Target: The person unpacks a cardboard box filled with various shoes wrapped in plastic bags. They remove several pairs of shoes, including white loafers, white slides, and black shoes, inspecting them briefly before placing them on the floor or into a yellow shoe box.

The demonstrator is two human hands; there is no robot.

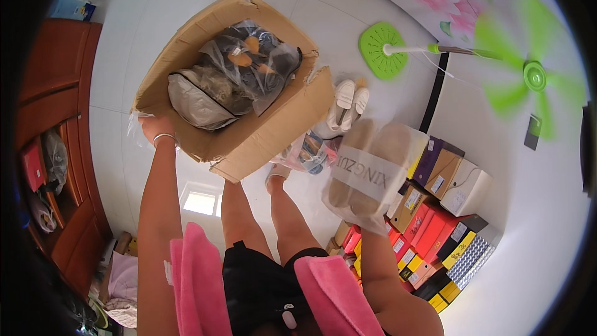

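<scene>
- Holds the near-left corner of an open cardboard box [273,134] with the left grip [157,129], clamped on the cardboard; touches wispy clear plastic [138,126] at the same corner
- Wears a pale bracelet [164,136] on the left wrist
- Reaches with the right forearm [380,267] to a clear bag of tan slippers [367,171], wrapped across by a white printed band; hides the right grip behind the bag, so cannot tell whether apart or clamped
- Shows the slippers just right of the box's near-right edge, overlapping stacked shoe boxes [429,224] in this view
- Carries, inside the box, a grey-white bag [199,109] toward the near end and, touching it, a clear bag of dark shoes [273,56] toward the far-right corner
- Below the near-right edge of the box, a clear and pink bag of shoes [311,152], near one foot [278,172]
- Beyond the box's right corner, on the floor [115,43], a pair of white shoes [346,107], then a green fan base [379,59]; farther right, green fan blades [533,76], blurred
- Along the floor's left edge, a reddish wooden cabinet [59,81]
- Nearest the body, pink cloth [199,274] on both sides of black shorts [264,292]
</scene>
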